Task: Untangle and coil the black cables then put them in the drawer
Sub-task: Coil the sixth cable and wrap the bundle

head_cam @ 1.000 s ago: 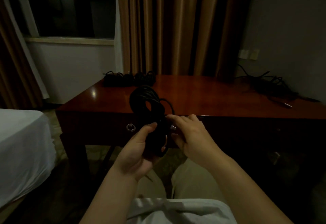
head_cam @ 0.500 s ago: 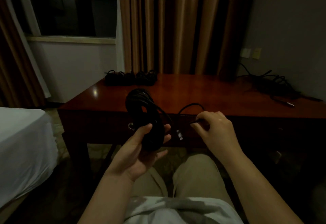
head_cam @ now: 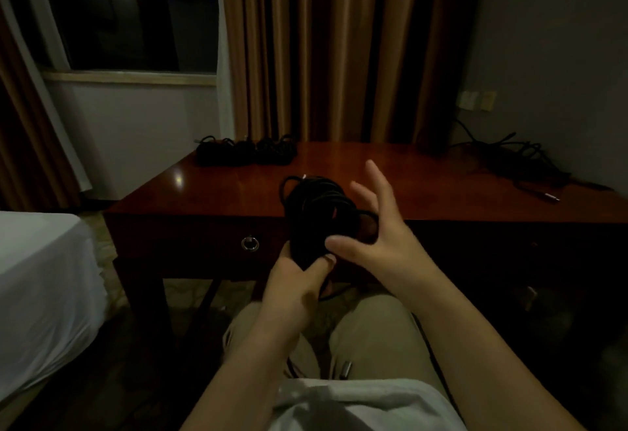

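Left hand [head_cam: 295, 286] grips the lower part of the coiled black cable [head_cam: 317, 216], held upright before the tabletop [head_cam: 441, 189] edge above the closed drawer [head_cam: 204, 243], while the right hand [head_cam: 377, 237], fingers spread, rests its thumb against the coil; dim light obscures individual loops and the cable's ends.

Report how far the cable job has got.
Done: coiled bundles sit at the desk's far left. In hand: the left hand grips a coil; the right hand wraps its tail. Left: the tangled pile at far right, and the drawer is shut.
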Motion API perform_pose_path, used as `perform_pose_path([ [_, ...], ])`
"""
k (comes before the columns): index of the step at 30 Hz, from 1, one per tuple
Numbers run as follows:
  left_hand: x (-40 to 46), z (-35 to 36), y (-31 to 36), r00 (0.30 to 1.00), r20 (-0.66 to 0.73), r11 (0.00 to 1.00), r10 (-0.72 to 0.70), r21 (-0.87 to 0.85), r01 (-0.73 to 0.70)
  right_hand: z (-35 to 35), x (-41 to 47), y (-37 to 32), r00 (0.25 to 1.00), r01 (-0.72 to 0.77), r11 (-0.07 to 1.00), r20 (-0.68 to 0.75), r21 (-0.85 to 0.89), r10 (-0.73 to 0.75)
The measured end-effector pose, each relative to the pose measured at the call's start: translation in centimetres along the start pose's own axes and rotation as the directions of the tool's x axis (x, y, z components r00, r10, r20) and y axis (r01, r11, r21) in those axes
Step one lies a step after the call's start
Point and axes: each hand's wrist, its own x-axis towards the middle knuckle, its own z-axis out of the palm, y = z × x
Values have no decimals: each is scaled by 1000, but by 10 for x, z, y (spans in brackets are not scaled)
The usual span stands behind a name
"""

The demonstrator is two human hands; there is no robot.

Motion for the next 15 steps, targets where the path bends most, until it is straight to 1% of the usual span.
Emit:
perform_pose_path([
  [1,-3,1,-1,999,48,999,-9,36,7,0,5,-2,997,22,1000,-74,-1,-22],
  [2,-5,2,-2,994,105,997,-22,72,14,-3,11,-1,992,33,999,-127,42,-27],
  [3,-8,2,-2,984,173,995,-34,99,17,-7,14,0,992,44,995,-124,93,-32],
  [5,-13,3,-4,950,303,993,-69,115,36,-14,18,1,999,37,991,6,128,-38],
  [6,-15,4,-4,934,348,992,-83,117,45,-17,18,2,998,19,990,52,139,-27],
  [7,-16,4,-4,920,381,992,-92,119,50,-19,18,2,998,0,991,63,135,-8],
  [10,-11,0,-3,860,496,992,-121,91,87,-15,13,-1,1000,-16,996,6,86,16],
  [13,-8,-2,-1,773,611,971,-169,-31,237,-9,7,-3,1000,23,998,1,58,-23],
  [14,-8,-1,0,756,631,962,-175,-54,268,-8,6,-3,999,35,998,-11,52,-34],
  [15,-8,1,1,756,629,962,-178,-49,267,-7,6,-2,999,41,998,-34,55,-39],
])
